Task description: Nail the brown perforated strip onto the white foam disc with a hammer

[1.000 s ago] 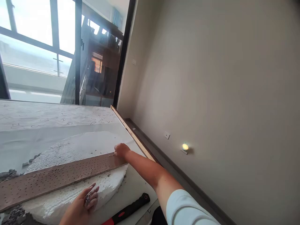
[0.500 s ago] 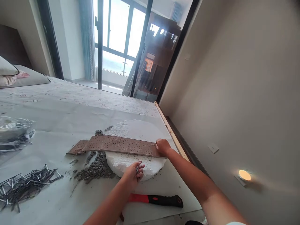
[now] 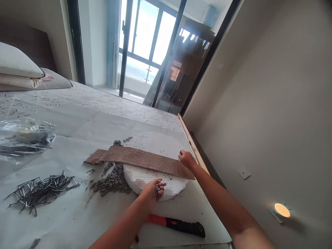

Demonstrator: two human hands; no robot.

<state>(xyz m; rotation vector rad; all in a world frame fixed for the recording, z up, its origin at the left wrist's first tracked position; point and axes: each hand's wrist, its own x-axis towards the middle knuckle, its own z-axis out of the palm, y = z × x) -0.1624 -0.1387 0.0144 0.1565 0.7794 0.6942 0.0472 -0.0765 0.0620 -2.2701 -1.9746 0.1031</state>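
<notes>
My left hand is curled around several nails, just in front of the round white foam block. Across that foam lies a brown strip of board dotted with rows of small holes. Above the strip's right end, my right hand is closed in a pinch on a thin nail, its point close to the board's surface. A hammer with a red and black handle rests below my left forearm; its head is hidden.
Grey crumbs are heaped left of the foam. Farther left lie a pile of loose nails and a clear plastic bag. A wooden rail runs along the bed's right edge beside the wall.
The view has turned left, so everything sits farther right. My right hand has lifted slightly off the strip, and the nail under its fingers now shows. My left hand keeps its hold.
</notes>
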